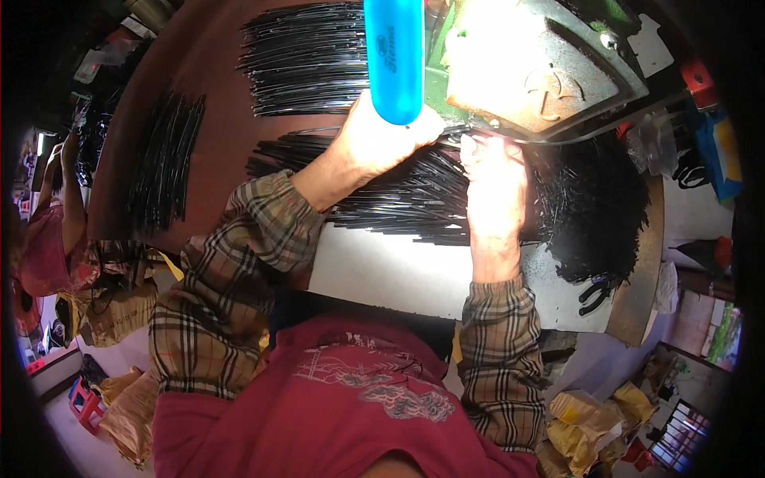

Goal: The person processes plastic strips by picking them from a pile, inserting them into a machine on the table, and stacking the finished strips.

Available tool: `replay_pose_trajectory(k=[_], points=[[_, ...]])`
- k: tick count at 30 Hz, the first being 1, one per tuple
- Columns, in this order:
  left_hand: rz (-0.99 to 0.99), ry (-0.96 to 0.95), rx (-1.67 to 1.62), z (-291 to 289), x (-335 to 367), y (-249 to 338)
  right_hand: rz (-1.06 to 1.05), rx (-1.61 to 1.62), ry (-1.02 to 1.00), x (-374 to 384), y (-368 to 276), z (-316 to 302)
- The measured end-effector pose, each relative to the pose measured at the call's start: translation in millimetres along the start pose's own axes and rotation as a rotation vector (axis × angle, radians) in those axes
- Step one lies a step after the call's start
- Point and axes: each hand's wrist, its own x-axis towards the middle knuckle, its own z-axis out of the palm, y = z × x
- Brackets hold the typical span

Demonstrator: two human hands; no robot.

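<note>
My left hand (386, 143) is closed, its fingertips pinching a thin black rod (456, 130) at the lower edge of a green and grey metal machine (550, 84). Close beside it, my right hand (496, 171) has its fingers pressed together at the same edge. Strong glare covers both hands, so what the right fingers grip is hidden. Under and between my wrists spreads a loose bundle of thin black rods (406, 203). To the right of my right hand lies a dense tangled heap of black pieces (594, 203).
A blue rounded bar (394, 64) hangs above my left hand. Neater rows of black rods (303, 60) lie at the back, with another row (165, 163) at the left. Black-handled pliers (594, 296) rest by the white board's (382, 267) right end. Another person's arm (70, 171) shows far left.
</note>
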Motion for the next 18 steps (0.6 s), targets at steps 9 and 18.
replay_pose_trajectory(k=[9,18], points=[[0.172,-0.243,-0.316,-6.9,21.2,-31.8,-0.257,-0.59,0.002,3.4,-4.9,-2.9],[-0.153,-0.309,-0.231,-16.4,29.7,-23.6,0.005,-0.119,0.109,4.9,-8.1,-2.8]])
